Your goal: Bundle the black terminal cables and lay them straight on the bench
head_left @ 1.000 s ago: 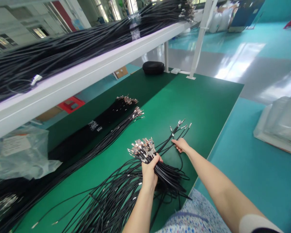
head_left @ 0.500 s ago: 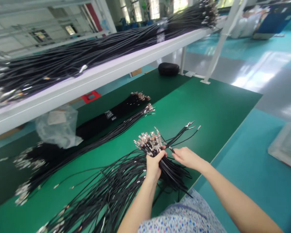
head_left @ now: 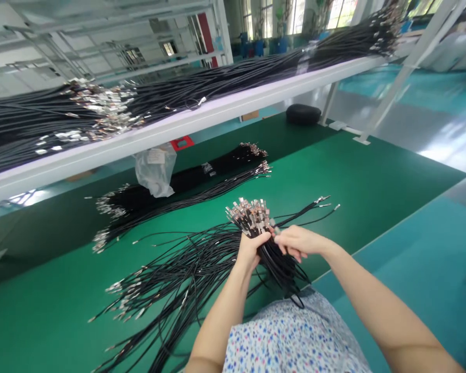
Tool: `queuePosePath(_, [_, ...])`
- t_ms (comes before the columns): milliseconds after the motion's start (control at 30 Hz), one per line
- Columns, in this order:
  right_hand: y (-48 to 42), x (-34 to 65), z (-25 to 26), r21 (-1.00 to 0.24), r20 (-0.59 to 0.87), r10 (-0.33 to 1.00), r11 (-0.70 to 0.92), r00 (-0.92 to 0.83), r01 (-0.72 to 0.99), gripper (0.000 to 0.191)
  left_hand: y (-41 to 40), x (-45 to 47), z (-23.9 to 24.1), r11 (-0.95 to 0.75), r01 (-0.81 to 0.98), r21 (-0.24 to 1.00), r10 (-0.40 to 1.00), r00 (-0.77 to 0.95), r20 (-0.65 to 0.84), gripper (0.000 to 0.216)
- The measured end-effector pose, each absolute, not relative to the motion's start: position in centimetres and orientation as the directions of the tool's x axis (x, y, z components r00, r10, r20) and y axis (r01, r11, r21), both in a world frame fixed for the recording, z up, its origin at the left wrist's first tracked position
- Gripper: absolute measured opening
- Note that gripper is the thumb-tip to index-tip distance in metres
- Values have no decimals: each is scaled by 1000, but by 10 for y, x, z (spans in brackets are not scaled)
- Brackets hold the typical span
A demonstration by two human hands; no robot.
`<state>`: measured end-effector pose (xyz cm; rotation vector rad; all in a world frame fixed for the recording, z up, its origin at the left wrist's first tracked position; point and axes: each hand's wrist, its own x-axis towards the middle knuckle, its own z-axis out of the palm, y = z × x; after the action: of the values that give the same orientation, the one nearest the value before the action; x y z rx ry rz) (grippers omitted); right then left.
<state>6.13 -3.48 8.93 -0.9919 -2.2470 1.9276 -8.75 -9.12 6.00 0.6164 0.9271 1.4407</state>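
Observation:
My left hand (head_left: pixel 251 249) is closed around a thick bundle of black cables (head_left: pixel 274 259), its silver terminals (head_left: pixel 250 215) sticking up above my fist. My right hand (head_left: pixel 301 241) is right beside it, fingers pinched on a cable at the bundle's side. Three loose cables (head_left: pixel 314 207) with metal tips lie on the green table mat (head_left: pixel 353 181) just beyond my hands. The bundle's far ends fan out to the left across the mat as a loose spread of cables (head_left: pixel 171 280).
Two long cable bundles (head_left: pixel 186 189) lie further back on the mat, with a clear plastic bag (head_left: pixel 155 168) over them. A white shelf (head_left: pixel 217 111) above carries many more black cables. A black pouch (head_left: pixel 303 114) sits at the far end. The table's edge runs at right.
My right hand came back from the loose cables to the bundle in my left hand, carrying a cable. The view swung left, showing more of the shelf and cable ends.

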Motion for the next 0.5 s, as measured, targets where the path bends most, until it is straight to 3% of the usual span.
queuePosePath(67, [-36, 56, 97, -867, -432, 323, 109, -842, 487, 37, -94, -82, 63, 76, -514, 855, 984, -99, -147, 25])
queuePosePath(167, [-40, 56, 98, -851, -421, 335, 175, -843, 495, 36, -97, -75, 68, 90, -426, 900, 982, -111, -150, 27])
queuePosePath(300, [-28, 73, 70, -921, -357, 300, 45, -885, 387, 35, -100, -65, 78, 51, -324, 945, 957, -255, -139, 21])
queuePosePath(400, [7, 80, 25, -904, -181, 647, 187, -741, 384, 40, -99, -60, 97, 2, -336, 942, 883, -442, -159, 20])
queuePosePath(433, [20, 77, 6, -841, -98, 759, 282, -643, 462, 42, -100, -60, 107, -26, -342, 939, 860, -486, -154, 21])
queuePosePath(500, [42, 63, -31, -653, 9, 827, 431, -562, 623, 50, -102, -64, 132, -82, -342, 936, 836, -535, -122, 23])
